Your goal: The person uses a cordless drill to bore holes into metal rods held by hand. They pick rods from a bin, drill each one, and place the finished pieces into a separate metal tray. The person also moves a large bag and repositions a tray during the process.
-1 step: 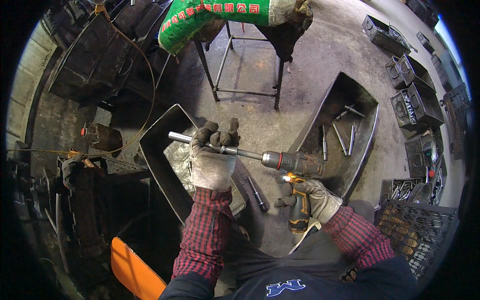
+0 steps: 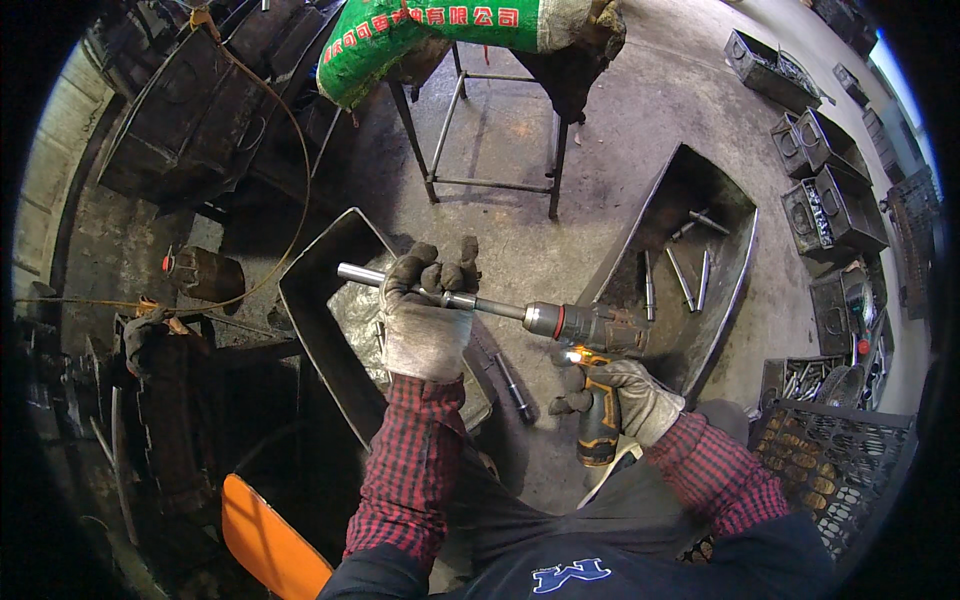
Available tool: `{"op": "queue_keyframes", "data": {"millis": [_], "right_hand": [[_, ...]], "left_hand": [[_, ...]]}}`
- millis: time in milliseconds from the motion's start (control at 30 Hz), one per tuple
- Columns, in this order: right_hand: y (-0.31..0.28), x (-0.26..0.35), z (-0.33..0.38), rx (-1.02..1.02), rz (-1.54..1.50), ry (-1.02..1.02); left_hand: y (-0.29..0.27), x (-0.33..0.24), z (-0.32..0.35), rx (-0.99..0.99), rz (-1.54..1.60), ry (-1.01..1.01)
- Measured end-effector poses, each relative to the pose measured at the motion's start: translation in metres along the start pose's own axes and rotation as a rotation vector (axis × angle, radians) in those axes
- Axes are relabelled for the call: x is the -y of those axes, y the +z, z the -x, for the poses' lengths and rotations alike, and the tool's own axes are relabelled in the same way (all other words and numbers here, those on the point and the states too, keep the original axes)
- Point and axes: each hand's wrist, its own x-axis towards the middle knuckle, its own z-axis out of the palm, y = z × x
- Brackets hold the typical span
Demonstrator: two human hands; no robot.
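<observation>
My gloved left hand (image 2: 425, 310) is wrapped round a shiny metal rod (image 2: 361, 274), whose bare end sticks out to the left. In line with the rod, a thinner steel shaft (image 2: 500, 309) runs into the chuck of a cordless drill (image 2: 598, 420). My gloved right hand (image 2: 638, 398) grips the handle of this black and yellow drill, and its small lamp is lit. The joint between rod and shaft is partly covered by the left glove. Below them on the floor lies another metal rod (image 2: 514, 388).
A metal bin (image 2: 320, 330) with a plastic-like lining stands at left; a second bin (image 2: 728, 290) at right holds several rods. Ahead is a metal stand (image 2: 492, 182) draped with a green sack (image 2: 430, 40). Crates of parts (image 2: 828, 205) line the right. An orange panel (image 2: 272, 535) sits lower left.
</observation>
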Motion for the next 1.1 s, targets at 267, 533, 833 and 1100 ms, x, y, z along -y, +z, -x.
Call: {"op": "queue_keyframes", "data": {"millis": [267, 533, 833, 1100], "right_hand": [[-0.004, -0.004, -0.001, 0.001, -0.025, -0.004], [-0.007, -0.007, -0.004, 0.066, -0.027, -0.038], [-0.008, -0.009, -0.005, 0.022, 0.037, 0.033], [-0.017, -0.014, -0.010, -0.052, 0.248, -0.055]], "left_hand": [[-0.005, 0.002, -0.002, -0.018, -0.054, -0.014], [-0.006, 0.009, 0.000, -0.009, -0.029, -0.016], [0.011, 0.021, 0.010, -0.094, -0.090, 0.077], [0.013, 0.022, 0.004, -0.058, -0.063, 0.044]]}}
